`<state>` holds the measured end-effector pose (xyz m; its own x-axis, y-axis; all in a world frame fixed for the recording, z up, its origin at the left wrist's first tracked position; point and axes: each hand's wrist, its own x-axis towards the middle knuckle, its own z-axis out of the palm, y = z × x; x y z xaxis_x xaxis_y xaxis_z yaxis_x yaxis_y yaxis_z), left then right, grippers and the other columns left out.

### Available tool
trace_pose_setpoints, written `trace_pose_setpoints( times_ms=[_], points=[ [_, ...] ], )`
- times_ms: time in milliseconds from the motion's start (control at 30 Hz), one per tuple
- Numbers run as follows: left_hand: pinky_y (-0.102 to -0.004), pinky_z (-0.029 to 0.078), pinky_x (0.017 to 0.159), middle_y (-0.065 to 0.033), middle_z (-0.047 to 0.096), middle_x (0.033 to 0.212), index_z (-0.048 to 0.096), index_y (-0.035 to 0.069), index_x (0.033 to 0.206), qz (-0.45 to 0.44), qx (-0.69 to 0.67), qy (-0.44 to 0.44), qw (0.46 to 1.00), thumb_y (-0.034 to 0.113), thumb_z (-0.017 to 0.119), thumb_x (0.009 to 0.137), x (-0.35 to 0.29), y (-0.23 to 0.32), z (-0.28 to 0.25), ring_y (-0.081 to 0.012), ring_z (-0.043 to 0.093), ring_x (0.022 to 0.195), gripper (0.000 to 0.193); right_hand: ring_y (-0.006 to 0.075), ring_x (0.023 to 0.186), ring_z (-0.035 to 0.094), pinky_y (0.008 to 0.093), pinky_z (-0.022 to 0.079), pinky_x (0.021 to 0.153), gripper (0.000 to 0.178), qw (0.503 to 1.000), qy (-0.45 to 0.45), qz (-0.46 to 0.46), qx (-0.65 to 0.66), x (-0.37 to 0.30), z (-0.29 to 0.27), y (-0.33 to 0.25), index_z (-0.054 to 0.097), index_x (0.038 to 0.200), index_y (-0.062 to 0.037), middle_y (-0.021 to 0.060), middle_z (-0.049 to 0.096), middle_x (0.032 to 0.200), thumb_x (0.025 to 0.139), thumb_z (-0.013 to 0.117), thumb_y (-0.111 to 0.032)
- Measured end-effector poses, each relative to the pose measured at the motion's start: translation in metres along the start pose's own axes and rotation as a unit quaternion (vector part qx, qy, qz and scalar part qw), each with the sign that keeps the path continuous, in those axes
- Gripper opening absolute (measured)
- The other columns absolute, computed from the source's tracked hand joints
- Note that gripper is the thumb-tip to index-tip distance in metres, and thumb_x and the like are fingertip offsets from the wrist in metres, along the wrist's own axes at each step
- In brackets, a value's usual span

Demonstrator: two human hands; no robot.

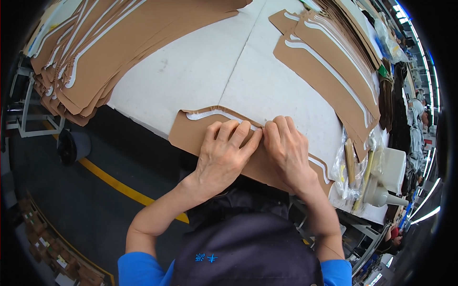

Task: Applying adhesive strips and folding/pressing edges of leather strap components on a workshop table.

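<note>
A brown sheet panel (183,136) lies along the near edge of the white table, partly overhanging it. Near its far edge runs a curved white strip (205,114), which shows again to the right of my hands. My left hand (220,157) presses on the panel, its fingers bent and fingertips at that far edge. Close beside it, my right hand (288,155) has its fingers curled together over the same edge, which looks folded up along the strip. The thumbs and the exact pinch are mostly hidden under the hands.
Stacked brown panels with white strips (109,52) fill the table's far left. More panels (329,78) lie at the right. A white plastic bottle (393,167) and a yellow-handled stick (369,167) rest near the right edge. A dark bucket (78,145) stands on the floor.
</note>
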<state>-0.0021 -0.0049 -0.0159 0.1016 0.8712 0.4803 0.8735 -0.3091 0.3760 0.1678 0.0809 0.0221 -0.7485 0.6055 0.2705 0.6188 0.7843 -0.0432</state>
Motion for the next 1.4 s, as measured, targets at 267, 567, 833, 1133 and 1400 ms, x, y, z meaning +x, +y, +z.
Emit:
trace_pose_setpoints(
  times_ms=[267,567,833,1133,1400],
  points=[
    [-0.0424,0.045,0.098,-0.0062,0.062,0.122,0.077,0.008,0.121,0.011,-0.002,-0.007,1.0,0.005,0.075,0.081,0.0,-0.004,-0.005,-0.0254,0.057,0.116,0.04,0.022,0.09,0.065,0.0346,0.057,0.065,0.017,0.987,-0.123,-0.09,0.054,0.029,-0.019,0.026,0.059,0.097,-0.0043,0.0086,0.057,0.094,0.083,0.068,-0.006],
    [-0.0434,0.048,0.096,-0.0079,0.065,0.127,0.076,0.003,0.12,-0.018,-0.024,0.022,0.999,0.002,0.074,0.079,-0.004,-0.005,-0.007,-0.0271,0.061,0.116,0.041,0.0195,0.085,0.063,0.0358,0.054,0.063,0.023,0.986,-0.009,-0.164,0.028,0.021,0.002,0.016,0.063,0.098,-0.0052,0.0054,0.057,0.093,0.077,0.07,-0.011],
    [-0.0435,0.047,0.097,-0.0083,0.066,0.126,0.075,0.002,0.121,0.002,-0.01,0.008,1.0,0.001,0.073,0.08,-0.005,-0.008,-0.011,-0.0276,0.06,0.117,0.041,0.0218,0.082,0.062,0.0376,0.052,0.063,0.017,0.985,0.05,-0.028,0.161,0.021,0.023,0.015,0.063,0.096,-0.0053,0.0051,0.058,0.092,0.082,0.073,-0.008],
    [-0.0433,0.047,0.097,-0.0089,0.066,0.127,0.075,0.002,0.121,0.001,-0.023,-0.005,1.0,0.001,0.073,0.078,-0.001,-0.009,-0.016,-0.0282,0.06,0.117,0.042,0.0237,0.089,0.062,0.0362,0.054,0.072,0.017,0.977,-0.005,-0.196,0.084,0.036,0.018,0.018,0.062,0.095,-0.003,0.0081,0.059,0.097,0.081,0.066,-0.013],
    [-0.0434,0.047,0.097,-0.0084,0.065,0.126,0.074,0.002,0.123,0.006,-0.03,-0.011,0.999,-0.001,0.072,0.077,-0.002,-0.013,-0.017,-0.0283,0.059,0.118,0.046,0.0306,0.09,0.063,0.0408,0.053,0.071,0.013,0.956,0.035,0.015,0.29,0.028,0.022,0.01,0.064,0.1,-0.0025,0.011,0.061,0.098,0.09,0.072,-0.004]
  ],
)
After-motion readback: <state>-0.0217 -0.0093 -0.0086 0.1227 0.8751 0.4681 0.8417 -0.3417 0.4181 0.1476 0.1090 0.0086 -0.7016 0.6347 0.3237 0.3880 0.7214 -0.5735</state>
